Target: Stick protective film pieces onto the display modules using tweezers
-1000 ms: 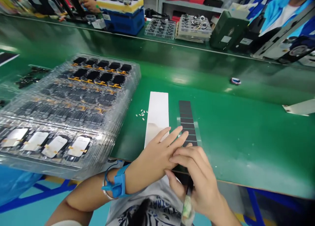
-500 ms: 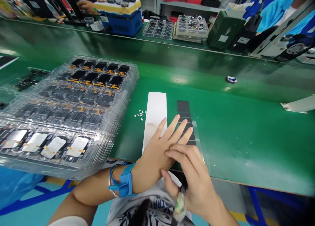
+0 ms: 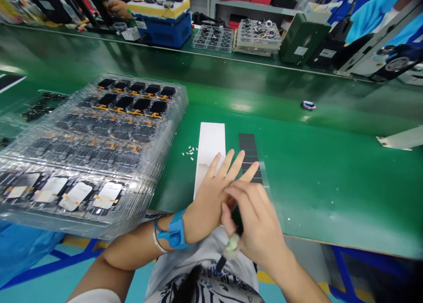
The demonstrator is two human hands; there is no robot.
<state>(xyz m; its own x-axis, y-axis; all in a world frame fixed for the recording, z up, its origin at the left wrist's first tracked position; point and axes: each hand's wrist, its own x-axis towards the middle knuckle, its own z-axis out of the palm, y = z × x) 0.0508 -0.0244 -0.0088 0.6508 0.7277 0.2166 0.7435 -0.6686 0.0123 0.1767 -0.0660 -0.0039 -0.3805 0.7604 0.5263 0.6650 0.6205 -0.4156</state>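
My left hand [image 3: 211, 193] is open, back up and fingers spread, over the lower end of a white strip [image 3: 211, 140] on the green bench. A blue wrist strap [image 3: 176, 233] is round its wrist. My right hand [image 3: 257, 219] is bent, its fingertips against the little-finger side of my left hand. A slender dark tool with a whitish-green wrapped middle [image 3: 232, 245] sits in the right hand; its exact kind is unclear. Right of the white strip lies a clear sheet with a column of black rectangular pieces [image 3: 247, 142], partly behind my hands.
Stacked clear trays [image 3: 180, 105] hold small black screens at the left. Tiny white bits [image 3: 190, 152] lie beside the white strip. A small oval part [image 3: 308, 105] is farther right, near a white bracket [image 3: 399, 138]. Across the bench, a person's hand [image 3: 119, 9] is near a blue box [image 3: 172, 30].
My right hand has moved slightly up and left along my left hand, its fingers curling in more. The wrapped tool has swung, its lower end now pointing to the left.
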